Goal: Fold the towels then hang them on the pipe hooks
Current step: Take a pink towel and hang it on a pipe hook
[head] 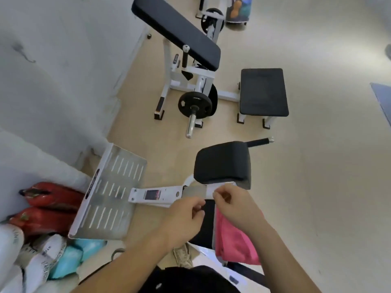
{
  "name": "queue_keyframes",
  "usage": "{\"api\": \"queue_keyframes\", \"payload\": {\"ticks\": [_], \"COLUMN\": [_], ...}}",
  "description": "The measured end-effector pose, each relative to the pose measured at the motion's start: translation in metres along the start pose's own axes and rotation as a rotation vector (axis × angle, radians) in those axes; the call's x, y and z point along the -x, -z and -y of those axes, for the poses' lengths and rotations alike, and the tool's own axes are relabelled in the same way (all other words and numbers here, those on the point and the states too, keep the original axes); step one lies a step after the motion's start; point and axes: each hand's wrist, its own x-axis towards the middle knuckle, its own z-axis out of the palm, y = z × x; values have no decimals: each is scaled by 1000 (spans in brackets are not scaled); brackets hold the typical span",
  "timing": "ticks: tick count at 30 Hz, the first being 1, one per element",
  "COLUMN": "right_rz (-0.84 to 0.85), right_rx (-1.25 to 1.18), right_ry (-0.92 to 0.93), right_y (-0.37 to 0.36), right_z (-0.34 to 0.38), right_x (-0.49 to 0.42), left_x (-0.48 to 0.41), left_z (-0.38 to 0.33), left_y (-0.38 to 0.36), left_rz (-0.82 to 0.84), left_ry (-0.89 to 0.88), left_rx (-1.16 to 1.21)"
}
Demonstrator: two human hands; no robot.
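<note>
Fingers (221, 195) of both hands are curled, their tips pinched close together where the hands meet; whether they nip anything I cannot tell. Right hand (234, 205) hangs just over the towel (237, 242); left hand (185, 214) is beside it, over the black seat (207, 229). The pink towel lies on the seat's right side, back toward the person from the fingertips, partly under the right wrist. Its long axis runs away from the person, the far end pointing at the right knuckles. Being nearer, the right hand would likely reach back and down first. No hooks in sight.
</note>
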Motion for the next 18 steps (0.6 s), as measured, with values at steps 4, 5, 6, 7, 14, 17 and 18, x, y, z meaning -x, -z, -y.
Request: {"api": "queue_keyframes", "payload": {"ticks": [4, 5, 6, 7, 14, 17, 18], "right_rz": [-66, -65, -60, -61, -163, -93, -103], "right_rx": [-22, -25, -26, -32, -196, -272, -291], "right_ry": [-204, -258, -309, -344, -575, -667, -688], "right_y": [-2, -4, -5, -9, -29, -28, -27], "right_z": [-70, -87, -100, -113, -139, -141, -141], "right_x": [19, 23, 30, 36, 72, 81, 84], "left_x": [-4, -6, -7, -8, -14, -18, -20], "left_z": [-3, -1, 1, 3, 8, 14, 15], "left_y": [-47, -57, -66, -75, -111, -111, -112], "left_rz": [165, 208, 236, 248, 171, 181, 185], "left_ry": [-12, -3, 18, 54, 217, 217, 210], "left_rx": [-66, -81, -67, -35, 67, 38, 40]}}
